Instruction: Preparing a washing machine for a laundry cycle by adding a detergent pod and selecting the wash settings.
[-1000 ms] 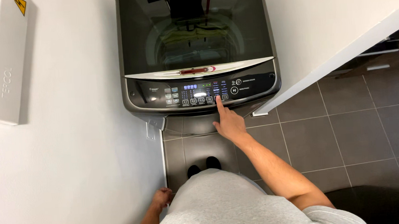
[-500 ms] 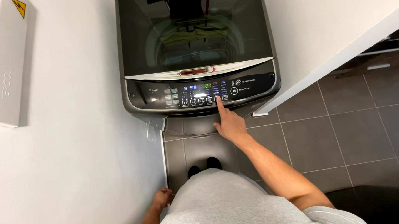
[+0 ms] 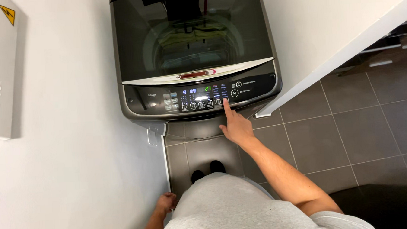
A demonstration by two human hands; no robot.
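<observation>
Washing machine (image 3: 195, 54), one, grey, stands between white walls on a grey tiled floor (image 3: 352, 120); right hand (image 3: 234, 127), grasping nothing, fingertip on its front-edge panel (image 3: 202, 97); left hand (image 3: 164, 205) hangs empty.

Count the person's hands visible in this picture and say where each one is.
2. The right hand reaches forward, index fingertip on the washing machine's control panel. The left hand hangs low beside the white wall.
</observation>
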